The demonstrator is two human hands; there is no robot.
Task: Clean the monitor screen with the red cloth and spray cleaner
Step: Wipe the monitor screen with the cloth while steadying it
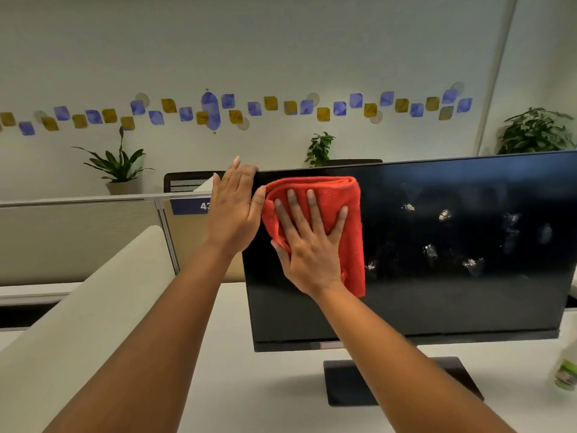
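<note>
Head view puts the monitor square in front of me, so I place everything from it. My right hand lies flat on the folded red cloth, pressing it against the dark screen near the monitor's upper left corner. Its fingers are straight and spread apart, palm on the fabric, nothing pinched. The cloth hangs in a tall folded pad, its top edge just under the monitor's upper bezel.

My left hand sits on the monitor's left edge at the top corner. Its fingers point upward, held close together and straight, with the thumb reaching toward the cloth; I cannot tell whether the thumb touches it.

To the right of the cloth the screen carries several pale wet patches, scattered across the middle of the glass. The monitor stands on a dark flat base on the white worktop. At the monitor's lower right, near the frame edge, stands a blurred spray bottle with a green label, apart from both hands.

Behind the monitor run low partition panels, a black chair back, three potted plants and a wall with a band of blue and yellow decals
</note>
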